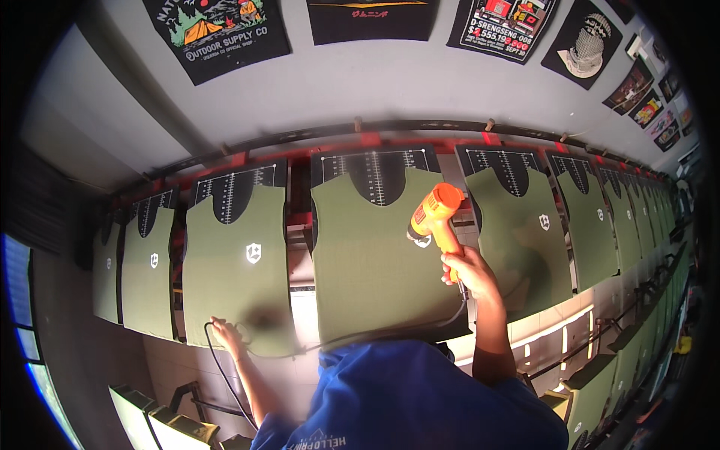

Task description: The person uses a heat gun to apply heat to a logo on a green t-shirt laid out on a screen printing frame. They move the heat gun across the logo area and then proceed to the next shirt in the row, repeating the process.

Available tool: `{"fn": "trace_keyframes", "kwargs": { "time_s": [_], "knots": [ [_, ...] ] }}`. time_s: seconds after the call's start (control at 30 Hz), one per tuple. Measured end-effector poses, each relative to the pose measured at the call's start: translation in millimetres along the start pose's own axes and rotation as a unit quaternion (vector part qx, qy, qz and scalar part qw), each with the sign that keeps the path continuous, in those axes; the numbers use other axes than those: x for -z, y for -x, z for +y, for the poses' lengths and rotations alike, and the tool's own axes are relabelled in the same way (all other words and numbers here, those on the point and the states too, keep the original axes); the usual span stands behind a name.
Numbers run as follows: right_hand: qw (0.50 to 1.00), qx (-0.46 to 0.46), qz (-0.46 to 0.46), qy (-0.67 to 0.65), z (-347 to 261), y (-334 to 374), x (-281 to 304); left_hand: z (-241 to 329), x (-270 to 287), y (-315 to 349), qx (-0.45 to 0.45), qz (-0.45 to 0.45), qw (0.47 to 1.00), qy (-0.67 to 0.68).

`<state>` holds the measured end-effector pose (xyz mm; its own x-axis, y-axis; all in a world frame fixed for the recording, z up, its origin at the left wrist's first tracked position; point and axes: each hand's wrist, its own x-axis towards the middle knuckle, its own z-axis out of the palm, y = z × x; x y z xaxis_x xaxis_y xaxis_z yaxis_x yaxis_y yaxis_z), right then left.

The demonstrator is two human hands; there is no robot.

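Observation:
My right hand [474,271] is wrapped around the handle of an orange heat gun [439,207]. Its dark nozzle points left and down, over the white shield print [424,242] on the middle olive-green shirt piece [364,262], and partly hides that print. I cannot tell whether the nozzle touches the cloth. A black power cord [212,355] runs from the handle's base across the front of the pieces to my left side. My left hand [226,331] has its fingers closed on the cord near the front edge of the neighbouring green piece [225,289].
Black boards [375,161] with white ruler marks carry several green pieces in a long row along a red rail [367,139]. Another row of boards [600,405] stands behind me at lower right. Printed black sheets [371,21] hang on the grey wall [330,82].

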<state>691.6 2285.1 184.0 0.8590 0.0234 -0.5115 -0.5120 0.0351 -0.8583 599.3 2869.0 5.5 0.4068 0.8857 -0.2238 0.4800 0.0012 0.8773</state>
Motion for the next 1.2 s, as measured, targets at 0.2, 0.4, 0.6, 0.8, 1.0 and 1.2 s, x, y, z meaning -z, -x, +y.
{"fn": "trace_keyframes", "kwargs": {
  "time_s": [0.2, 0.4, 0.6, 0.8, 1.0, 1.2],
  "knots": [
    [1.0, 0.012, -0.006, 0.015, 3, -6, -9, -7, -37, 26, -0.197, 0.069, 0.952, -0.223],
    [0.999, 0.03, 0.021, 0.021, 5, -5, -14, 22, -43, 54, -0.166, 0.032, 0.939, -0.298],
    [0.994, 0.042, 0.067, 0.07, 7, -6, -14, -2, -46, 43, -0.202, 0.076, 0.926, -0.308],
    [0.997, 0.013, 0.064, 0.03, 1, -1, -8, 28, -46, 59, -0.142, 0.037, 0.933, -0.329],
    [1.0, -0.008, 0.023, -0.006, -2, 4, -2, 16, -45, 53, -0.161, 0.052, 0.933, -0.317],
    [0.999, 0.004, 0.028, 0.019, 2, 10, -1, 18, -44, 54, -0.171, 0.041, 0.931, -0.319]
  ]
}}
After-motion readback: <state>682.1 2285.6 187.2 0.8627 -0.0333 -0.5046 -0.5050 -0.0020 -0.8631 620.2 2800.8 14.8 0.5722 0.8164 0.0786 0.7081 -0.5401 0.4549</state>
